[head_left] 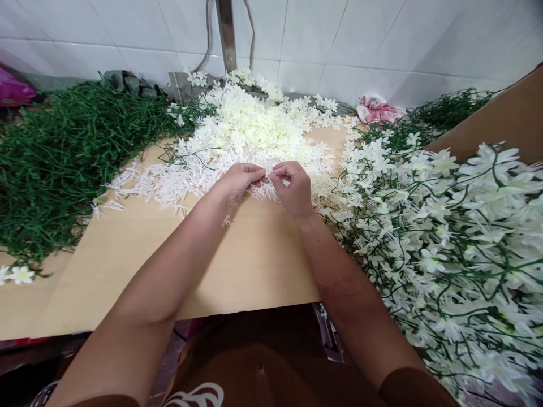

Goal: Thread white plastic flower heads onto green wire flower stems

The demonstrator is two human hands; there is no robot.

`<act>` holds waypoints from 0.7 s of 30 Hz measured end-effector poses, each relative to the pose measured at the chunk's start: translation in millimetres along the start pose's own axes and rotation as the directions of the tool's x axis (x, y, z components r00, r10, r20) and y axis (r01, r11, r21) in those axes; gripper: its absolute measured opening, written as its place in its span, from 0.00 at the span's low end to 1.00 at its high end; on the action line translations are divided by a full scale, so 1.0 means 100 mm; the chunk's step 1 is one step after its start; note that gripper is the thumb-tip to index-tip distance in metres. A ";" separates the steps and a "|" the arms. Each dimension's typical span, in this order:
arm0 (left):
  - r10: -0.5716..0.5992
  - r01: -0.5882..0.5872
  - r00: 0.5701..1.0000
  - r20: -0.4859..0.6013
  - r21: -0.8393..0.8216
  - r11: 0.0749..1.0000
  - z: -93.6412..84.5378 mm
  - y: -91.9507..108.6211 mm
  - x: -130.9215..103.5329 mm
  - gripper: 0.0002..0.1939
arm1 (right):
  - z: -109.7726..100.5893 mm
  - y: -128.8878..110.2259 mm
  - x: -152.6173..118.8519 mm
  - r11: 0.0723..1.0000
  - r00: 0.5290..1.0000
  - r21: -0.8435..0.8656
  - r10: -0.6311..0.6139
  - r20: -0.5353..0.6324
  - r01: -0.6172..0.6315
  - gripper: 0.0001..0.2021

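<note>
Over the front of a heap of thin white plastic-looking sprigs (169, 183), my left hand (242, 180) and my right hand (293, 185) meet almost fingertip to fingertip. Both are closed in a pinch, thumb against fingers. Something tiny and whitish shows between the fingertips, too small to name. Just beyond the hands rises a mound of loose white artificial flower heads (254, 127). One stray white sprig (227, 221) hangs or lies below my left wrist; which one I cannot tell.
Green artificial stems (63, 152) form a large pile at left. At right, white flowers on green stems (449, 243) are heaped high beside a brown board (492, 116). A tan board (250, 260) covers the table. A pink-and-white cloth (377, 109) lies near the tiled wall (382, 39).
</note>
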State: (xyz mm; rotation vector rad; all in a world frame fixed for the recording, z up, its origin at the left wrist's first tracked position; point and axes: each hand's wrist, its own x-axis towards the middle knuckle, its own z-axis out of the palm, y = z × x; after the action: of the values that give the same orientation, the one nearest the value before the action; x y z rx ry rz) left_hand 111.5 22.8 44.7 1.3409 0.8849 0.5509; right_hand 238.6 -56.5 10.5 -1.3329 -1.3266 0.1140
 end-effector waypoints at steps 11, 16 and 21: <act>0.018 -0.020 0.995 0.100 0.012 1.000 -0.13 -0.02 0.02 0.06 | -0.07 -0.04 0.03 0.997 0.985 -0.013 -0.079 0.155 0.082 0.05; -0.009 0.009 0.994 0.112 0.000 1.000 -0.14 -0.07 0.02 0.06 | -0.01 -0.05 -0.01 0.991 0.988 -0.072 -0.100 0.119 0.109 0.07; -0.034 0.030 0.982 0.188 0.028 0.999 -0.19 -0.06 0.00 0.09 | 0.01 -0.09 -0.02 0.997 0.986 -0.042 -0.061 0.157 0.069 0.08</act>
State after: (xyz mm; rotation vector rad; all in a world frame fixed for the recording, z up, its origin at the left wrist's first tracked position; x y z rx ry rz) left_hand 95.5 32.4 39.1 1.3744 0.7588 0.3821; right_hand 231.8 -60.1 15.9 -1.3403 -1.5114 0.1456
